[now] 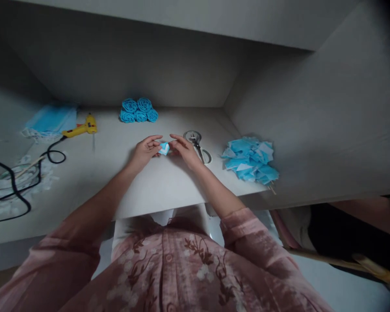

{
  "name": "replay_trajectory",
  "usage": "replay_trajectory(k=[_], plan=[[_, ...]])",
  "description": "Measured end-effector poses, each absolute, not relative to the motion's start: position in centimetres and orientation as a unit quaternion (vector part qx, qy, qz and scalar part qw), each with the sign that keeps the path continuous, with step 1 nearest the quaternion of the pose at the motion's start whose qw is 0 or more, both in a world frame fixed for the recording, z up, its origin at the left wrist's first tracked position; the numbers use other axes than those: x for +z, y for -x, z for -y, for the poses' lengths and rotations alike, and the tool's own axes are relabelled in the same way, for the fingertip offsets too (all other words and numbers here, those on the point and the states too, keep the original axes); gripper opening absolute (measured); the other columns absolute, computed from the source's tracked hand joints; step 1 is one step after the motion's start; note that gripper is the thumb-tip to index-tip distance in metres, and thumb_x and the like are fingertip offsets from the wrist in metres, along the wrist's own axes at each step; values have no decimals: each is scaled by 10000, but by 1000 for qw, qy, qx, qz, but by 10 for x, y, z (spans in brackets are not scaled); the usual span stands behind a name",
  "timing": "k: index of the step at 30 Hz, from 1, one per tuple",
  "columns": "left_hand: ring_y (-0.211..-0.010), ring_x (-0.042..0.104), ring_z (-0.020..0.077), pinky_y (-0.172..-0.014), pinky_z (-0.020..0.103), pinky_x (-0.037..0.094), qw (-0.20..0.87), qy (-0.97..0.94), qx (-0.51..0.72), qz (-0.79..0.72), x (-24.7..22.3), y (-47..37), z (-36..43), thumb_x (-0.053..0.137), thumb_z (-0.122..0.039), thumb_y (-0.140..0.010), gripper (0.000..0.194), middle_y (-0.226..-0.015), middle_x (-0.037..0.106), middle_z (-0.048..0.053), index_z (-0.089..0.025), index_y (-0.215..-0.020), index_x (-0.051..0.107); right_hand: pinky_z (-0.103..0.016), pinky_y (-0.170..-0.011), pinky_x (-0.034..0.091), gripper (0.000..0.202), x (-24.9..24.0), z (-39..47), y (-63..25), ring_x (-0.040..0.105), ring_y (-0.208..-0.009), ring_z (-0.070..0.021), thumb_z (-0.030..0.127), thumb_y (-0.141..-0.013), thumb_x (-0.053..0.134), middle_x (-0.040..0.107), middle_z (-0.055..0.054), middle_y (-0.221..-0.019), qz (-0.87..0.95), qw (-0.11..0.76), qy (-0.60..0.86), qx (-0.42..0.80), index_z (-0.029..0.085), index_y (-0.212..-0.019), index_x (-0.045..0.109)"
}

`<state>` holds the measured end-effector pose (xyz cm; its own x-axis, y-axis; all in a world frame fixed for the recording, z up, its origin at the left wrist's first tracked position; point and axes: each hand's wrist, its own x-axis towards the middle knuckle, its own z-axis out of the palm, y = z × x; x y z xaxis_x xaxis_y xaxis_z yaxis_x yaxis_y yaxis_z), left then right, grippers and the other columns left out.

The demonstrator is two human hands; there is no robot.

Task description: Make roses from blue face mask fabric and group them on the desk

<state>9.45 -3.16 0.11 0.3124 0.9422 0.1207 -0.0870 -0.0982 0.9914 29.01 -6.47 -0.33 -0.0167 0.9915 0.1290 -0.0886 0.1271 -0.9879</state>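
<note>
A small blue and white folded piece (164, 148) is held between my two hands over the middle of the table. The fingers of my left hand (147, 149) pinch its left side. My right hand (183, 149) has its fingertips at the right edge of the piece, thumb and fingers bent round it. Just right of my right hand lie scissors (199, 147) with pale handles, beside a round roll of tape (192, 137). Behind my hands sits a group of several rolled blue flowers (138, 110).
At the right is a pile of crumpled blue and white pieces (251, 159) with thin sticks. Flat blue masks (52, 119) and a yellow glue gun (81, 127) with a black cord (14, 182) lie at the left. Grey walls enclose the table (156, 195).
</note>
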Motion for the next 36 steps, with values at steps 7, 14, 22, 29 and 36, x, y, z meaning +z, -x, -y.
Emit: replay_trajectory(k=[7, 14, 22, 29, 36], plan=[[-639, 621, 126, -598, 255, 452, 587, -600, 429, -333, 2, -96, 38, 799, -436, -815, 568, -833, 724, 18, -165, -1294, 660, -296, -743, 555, 594, -10, 58, -295, 629, -767, -142, 492, -721, 926, 690, 15, -838, 493, 564, 391, 534, 220, -1206, 720], [-680, 601, 126, -616, 256, 427, 569, -613, 417, -355, 7, -96, 39, 779, -324, -813, 512, -887, 696, 24, -171, -1290, 671, -308, -769, 570, 654, -10, 57, -298, 660, -815, -159, 554, -728, 913, 702, 7, -865, 510, 545, 424, 514, 216, -1245, 698], [-656, 606, 99, -613, 234, 444, 560, -582, 450, -382, 5, -96, 33, 719, -151, -788, 473, -879, 678, 2, -167, -1259, 682, -331, -762, 599, 638, -7, 64, -296, 698, -811, -169, 677, -920, 690, 745, -60, -946, 504, 533, 461, 499, 202, -1346, 667], [-480, 537, 104, -523, 251, 399, 479, -525, 444, -545, 10, -89, -24, 652, -70, -873, 91, -616, 607, -34, -160, -871, 655, -313, -695, 565, 562, -8, 63, -295, 686, -754, -162, 617, -945, 698, 764, -58, -893, 477, 563, 464, 490, 200, -1319, 657], [-444, 460, 86, -495, 232, 344, 449, -523, 446, -571, 13, -72, -40, 710, -137, -853, 242, -503, 537, -34, -179, -641, 601, -342, -721, 586, 579, -5, 65, -295, 668, -744, -161, 674, -925, 690, 744, -55, -886, 495, 545, 477, 481, 214, -1276, 691]])
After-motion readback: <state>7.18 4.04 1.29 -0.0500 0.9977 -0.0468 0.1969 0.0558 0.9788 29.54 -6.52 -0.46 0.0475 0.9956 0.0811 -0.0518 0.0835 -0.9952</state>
